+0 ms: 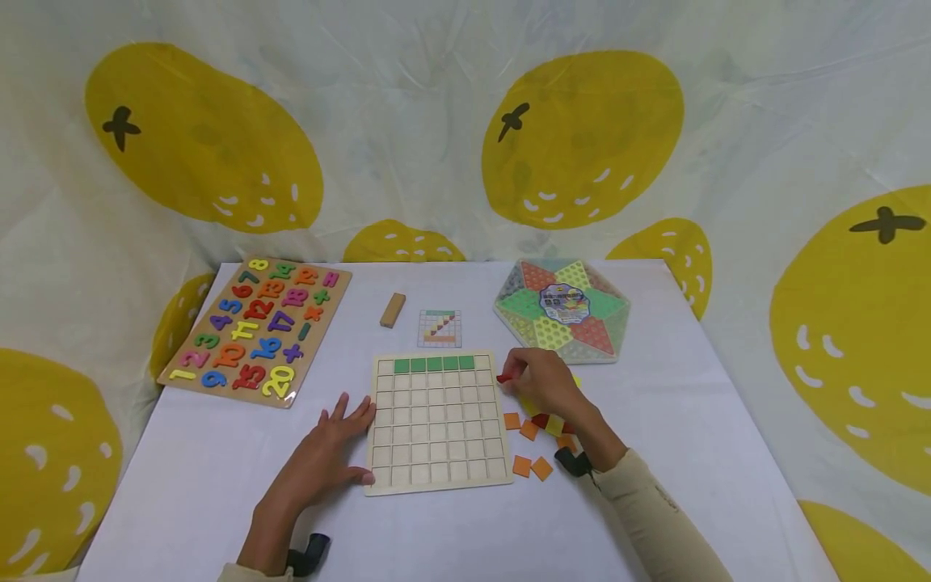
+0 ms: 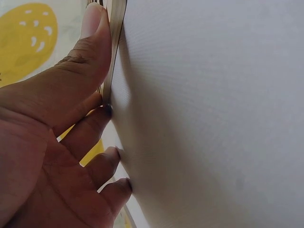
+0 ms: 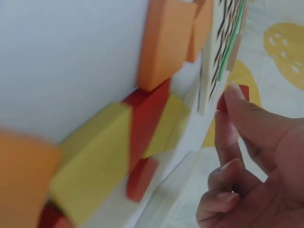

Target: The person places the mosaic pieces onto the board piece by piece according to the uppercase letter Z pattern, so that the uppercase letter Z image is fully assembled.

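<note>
A square wooden grid board lies flat, with several green square tiles side by side in its top row. My left hand rests along the board's left edge, fingers spread and thumb at the lower corner; in the left wrist view the thumb lies against the board's edge. Just off the upper right corner, my right hand pinches a small red tile between thumb and fingertip. Below that hand are loose orange tiles, with yellow tiles and red tiles heaped together.
Behind the board lie a printed pattern card and a small wooden block. A board of coloured numbers lies at the back left, and a hexagonal star-patterned game board at the back right. A patterned cloth hangs behind the table.
</note>
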### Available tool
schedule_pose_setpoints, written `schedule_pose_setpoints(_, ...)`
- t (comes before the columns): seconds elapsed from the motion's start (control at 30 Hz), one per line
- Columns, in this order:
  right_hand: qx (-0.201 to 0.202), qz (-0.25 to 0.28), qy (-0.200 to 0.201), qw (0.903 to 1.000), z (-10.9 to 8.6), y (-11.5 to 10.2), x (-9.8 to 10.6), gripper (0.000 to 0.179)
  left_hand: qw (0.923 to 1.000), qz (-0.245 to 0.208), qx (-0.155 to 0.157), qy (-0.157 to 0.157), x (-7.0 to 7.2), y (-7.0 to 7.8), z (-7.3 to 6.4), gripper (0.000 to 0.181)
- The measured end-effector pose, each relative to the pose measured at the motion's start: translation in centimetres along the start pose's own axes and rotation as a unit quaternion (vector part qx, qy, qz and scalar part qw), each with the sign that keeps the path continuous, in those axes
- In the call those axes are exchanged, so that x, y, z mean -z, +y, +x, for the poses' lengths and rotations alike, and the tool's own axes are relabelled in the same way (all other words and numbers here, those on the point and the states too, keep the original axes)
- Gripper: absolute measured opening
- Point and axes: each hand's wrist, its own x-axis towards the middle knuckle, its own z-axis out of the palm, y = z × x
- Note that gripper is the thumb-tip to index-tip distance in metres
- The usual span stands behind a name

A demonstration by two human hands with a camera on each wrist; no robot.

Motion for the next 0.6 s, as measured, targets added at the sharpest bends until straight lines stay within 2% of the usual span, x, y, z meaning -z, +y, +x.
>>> schedule_pose_setpoints(0.3,0.023,0.003,-0.008,0.9997,1.4,-1.7,-0.7,0.009,1.0000,-0.004,0.001,0.000,-0.1,0.0,-0.1,0.111)
schedule_pose_setpoints(0.6,0.092,0.006,-0.007,0.9957,2.6,-2.6,-1.2,0.009,1.0000,-0.006,0.001,0.003,0.0,0.1,0.0,0.111)
